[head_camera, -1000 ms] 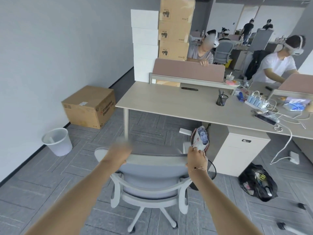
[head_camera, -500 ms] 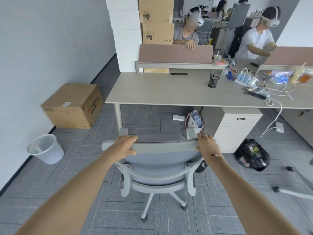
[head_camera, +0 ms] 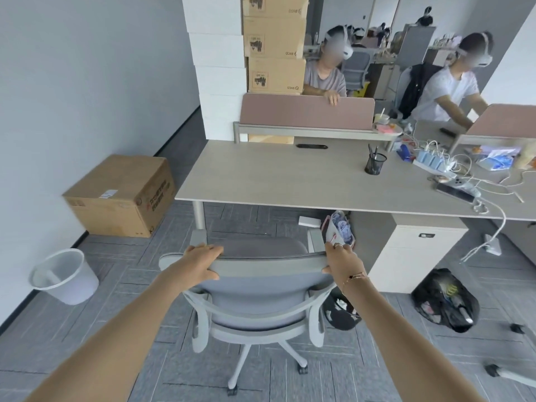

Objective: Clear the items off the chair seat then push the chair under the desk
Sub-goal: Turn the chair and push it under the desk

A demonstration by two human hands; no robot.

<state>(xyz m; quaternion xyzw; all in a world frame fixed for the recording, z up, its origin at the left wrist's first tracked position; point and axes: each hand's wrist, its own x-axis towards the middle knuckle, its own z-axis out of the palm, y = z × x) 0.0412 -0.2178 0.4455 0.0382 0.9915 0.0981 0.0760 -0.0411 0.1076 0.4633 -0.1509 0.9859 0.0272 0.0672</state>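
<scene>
Gripping the top rail of the chair (head_camera: 255, 288) from behind, the left hand (head_camera: 200, 264) and the right hand (head_camera: 340, 258) sit at opposite ends of the backrest, fingers curled over the front of the rail and thumbs pressed against its back. That wide, even hold looks chosen for steering, so the wheels roll straight rather than swing round. The chair stands just short of the desk (head_camera: 278, 175), its seat showing bare and facing the desk's near edge. Clearing looks done; the push is the step in hand. Under the desk, the gap runs from the leg (head_camera: 198, 214) on the chair's left to the white drawer cabinet (head_camera: 412, 256) on its right. A paper bag (head_camera: 338, 227) stands just beyond the chair's right armrest, close enough to snag. The bin (head_camera: 65, 275) and cardboard box (head_camera: 121, 195) lie well left of the chair, clear of its path.
</scene>
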